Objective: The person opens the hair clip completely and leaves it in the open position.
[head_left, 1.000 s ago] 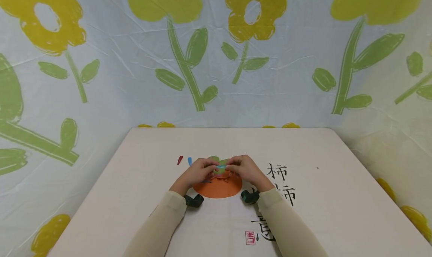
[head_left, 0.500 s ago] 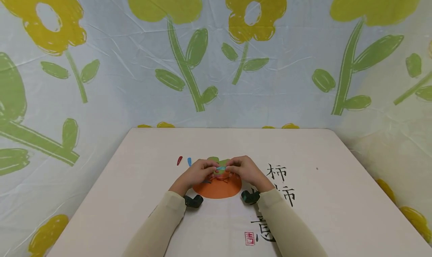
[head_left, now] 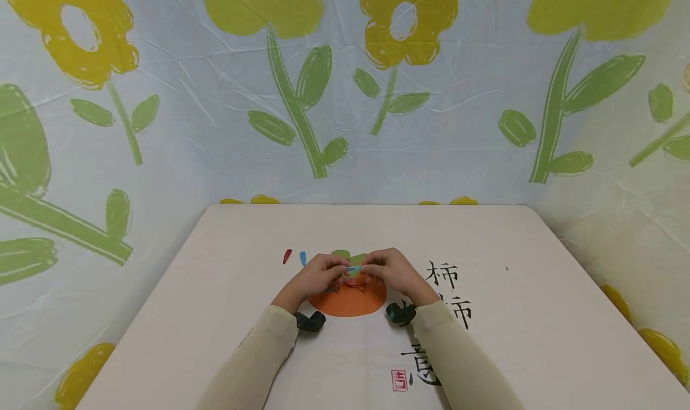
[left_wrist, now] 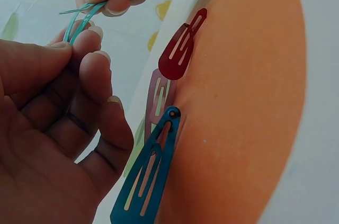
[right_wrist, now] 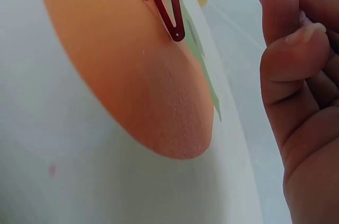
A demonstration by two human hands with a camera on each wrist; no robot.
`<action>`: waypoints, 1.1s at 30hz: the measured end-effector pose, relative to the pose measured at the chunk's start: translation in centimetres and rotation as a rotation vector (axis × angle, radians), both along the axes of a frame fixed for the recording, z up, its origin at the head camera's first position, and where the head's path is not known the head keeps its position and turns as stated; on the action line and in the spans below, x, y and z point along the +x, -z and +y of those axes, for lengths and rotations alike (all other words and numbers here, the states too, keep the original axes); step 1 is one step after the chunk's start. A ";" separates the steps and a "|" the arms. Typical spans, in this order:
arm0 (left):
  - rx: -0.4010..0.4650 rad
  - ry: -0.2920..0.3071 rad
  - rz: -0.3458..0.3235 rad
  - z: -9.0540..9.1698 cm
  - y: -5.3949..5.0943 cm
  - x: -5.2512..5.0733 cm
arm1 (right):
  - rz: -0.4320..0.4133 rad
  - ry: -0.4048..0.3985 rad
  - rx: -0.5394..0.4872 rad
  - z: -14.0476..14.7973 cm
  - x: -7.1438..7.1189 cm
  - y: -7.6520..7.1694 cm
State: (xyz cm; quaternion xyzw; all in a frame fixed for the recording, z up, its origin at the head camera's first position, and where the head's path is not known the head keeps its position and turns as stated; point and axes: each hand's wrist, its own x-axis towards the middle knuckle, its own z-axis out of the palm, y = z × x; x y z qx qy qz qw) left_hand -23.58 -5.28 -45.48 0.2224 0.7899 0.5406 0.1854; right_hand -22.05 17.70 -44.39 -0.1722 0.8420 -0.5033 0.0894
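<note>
A teal snap hair clip [left_wrist: 83, 24] is held above the table between both hands. My left hand [head_left: 319, 276] pinches its near end between thumb and fingers, and my right hand [head_left: 389, 270] pinches the other end. In the left wrist view the clip's thin strips stand apart from each other. Below the hands, a dark blue snap clip [left_wrist: 145, 173], a mauve clip [left_wrist: 159, 97] and a dark red clip [left_wrist: 179, 49] lie at the printed orange fruit. The right wrist view shows my right fingers [right_wrist: 288, 60] curled, with the teal clip out of that frame.
Left of the hands, a red hair clip [head_left: 287, 256] and a light blue clip [head_left: 303, 258] lie on the pale tabletop [head_left: 215, 314]. The orange fruit print [head_left: 350, 302] is under the hands, with black lettering [head_left: 443, 274] to the right. A flowered curtain [head_left: 345, 99] hangs behind.
Both hands stay almost in place, slightly lower than a second ago. The teal hair clip looks a little different in angle between the fingertips. The clips on the table have not moved.
</note>
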 end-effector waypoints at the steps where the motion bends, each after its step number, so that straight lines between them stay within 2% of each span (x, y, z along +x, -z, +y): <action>1: -0.003 -0.001 0.001 0.0 0.0 0.0 | 0.003 0.002 0.003 0.0 0.0 0.0; 10: -0.041 0.008 0.025 0.1 -0.1 0.1 | -0.005 0.013 -0.001 0.3 -0.1 0.3; 17: -0.067 -0.001 0.050 -0.1 -0.3 0.2 | 0.023 0.026 0.027 0.3 0.0 0.4; 25: -0.118 -0.010 0.039 -0.3 -0.8 0.5 | 0.052 0.010 0.044 0.1 0.3 0.4; 28: -0.170 -0.017 0.063 -0.3 -1.0 0.5 | 0.060 -0.001 0.045 0.0 0.4 0.4; 33: -0.269 -0.013 0.155 -0.2 -1.2 0.6 | 0.084 -0.029 0.057 0.0 0.5 0.4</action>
